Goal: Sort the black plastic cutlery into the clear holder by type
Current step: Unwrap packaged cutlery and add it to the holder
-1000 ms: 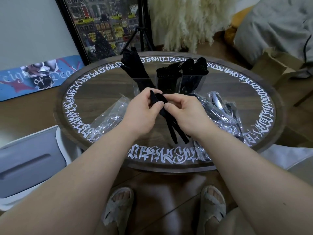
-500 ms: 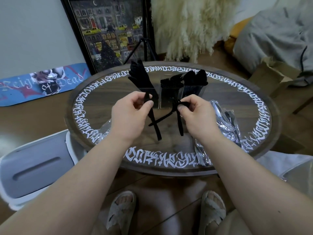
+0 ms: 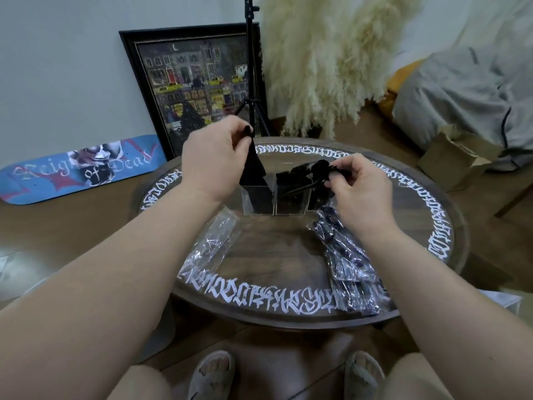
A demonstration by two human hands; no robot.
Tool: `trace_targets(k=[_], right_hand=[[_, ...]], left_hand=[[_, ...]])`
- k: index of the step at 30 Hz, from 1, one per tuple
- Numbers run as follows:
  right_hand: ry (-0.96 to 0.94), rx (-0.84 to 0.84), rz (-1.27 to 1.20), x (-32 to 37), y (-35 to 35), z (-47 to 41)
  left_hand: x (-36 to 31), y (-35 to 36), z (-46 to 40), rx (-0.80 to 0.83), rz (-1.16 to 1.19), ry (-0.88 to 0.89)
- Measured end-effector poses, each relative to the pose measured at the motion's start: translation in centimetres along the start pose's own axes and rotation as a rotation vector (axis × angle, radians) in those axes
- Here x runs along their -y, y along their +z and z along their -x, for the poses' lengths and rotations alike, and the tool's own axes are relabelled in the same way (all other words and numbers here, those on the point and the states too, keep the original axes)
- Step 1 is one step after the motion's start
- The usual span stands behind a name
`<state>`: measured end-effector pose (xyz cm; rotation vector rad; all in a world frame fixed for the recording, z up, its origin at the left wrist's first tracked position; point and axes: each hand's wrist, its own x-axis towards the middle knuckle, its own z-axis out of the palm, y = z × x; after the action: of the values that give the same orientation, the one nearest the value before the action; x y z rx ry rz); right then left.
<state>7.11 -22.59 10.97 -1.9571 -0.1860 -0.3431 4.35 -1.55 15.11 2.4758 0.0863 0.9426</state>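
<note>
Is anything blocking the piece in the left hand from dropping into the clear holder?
Nothing visible does. The left hand holds its black piece straight above the holder's leftmost compartment, already among the cutlery standing there. The right hand is off over the other end.

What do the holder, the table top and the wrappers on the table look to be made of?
Holder: clear rigid plastic, probably acrylic; see-through flat walls with bright edges. Table top: dark wood grain, apparently under glossy glass or lacquer with white lettering around the rim; which one is unclear. Wrappers: thin clear plastic film, crinkled and glinting.
</note>
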Motion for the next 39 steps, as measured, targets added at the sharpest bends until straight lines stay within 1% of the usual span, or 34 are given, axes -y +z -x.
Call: trace_targets(k=[3,7,9,11,13,14,16,18,21,22,24,26,31,33,36,39], right_hand=[[-0.004,0.030,-0.007,-0.2,0.0,-0.8],[-0.015,0.067,0.022,-0.6,0.1,-1.7],[-0.018,0.081,0.030,-0.6,0.2,-2.1],[-0.012,0.098,0.033,-0.7,0.3,-2.4],[-0.001,0.128,0.039,-0.8,0.4,-2.7],[0.002,0.144,0.039,-0.9,0.6,-2.8],[0.002,0.163,0.027,-1.0,0.9,-2.9],[-0.011,0.186,0.029,-0.9,1.1,-3.0],[-0.061,0.219,0.053,-0.4,1.4,-2.9],[-0.081,0.229,0.057,-0.2,1.4,-2.9],[-0.091,0.224,0.032,-0.1,1.3,-2.8],[-0.054,0.185,-0.009,-0.5,0.8,-3.0],[-0.006,0.095,-0.096,-0.7,-0.9,-3.7],[-0.023,0.080,-0.095,-0.5,-1.4,-3.9],[-0.085,0.055,-0.014,-0.6,-1.8,-4.2],[-0.129,-0.018,0.051,-1.0,-2.1,-4.3]], left_hand=[[0.9,1.7,-0.2,0.130,-0.147,-0.014],[2.2,3.6,-0.5,0.281,-0.273,-0.051],[2.5,4.4,-0.5,0.376,-0.354,-0.028],[2.6,4.9,-0.4,0.431,-0.438,0.016],[2.5,5.0,-0.3,0.411,-0.425,-0.010],[2.3,4.9,-0.2,0.371,-0.385,-0.024],[1.5,4.7,0.2,0.280,-0.272,0.042],[0.3,4.8,0.7,0.298,-0.133,0.152],[-1.5,5.0,1.0,0.394,0.034,0.235],[-1.9,5.1,1.1,0.391,0.073,0.248],[-2.4,5.1,0.9,0.327,0.133,0.252],[-2.3,4.9,0.3,0.233,0.144,0.230],[-1.6,3.7,-2.6,0.038,0.052,0.168],[-1.8,3.3,-3.9,0.008,0.049,0.157],[-2.4,3.1,-5.4,-0.001,0.034,0.138],[-2.6,4.1,-5.6,0.061,-0.017,0.143]])
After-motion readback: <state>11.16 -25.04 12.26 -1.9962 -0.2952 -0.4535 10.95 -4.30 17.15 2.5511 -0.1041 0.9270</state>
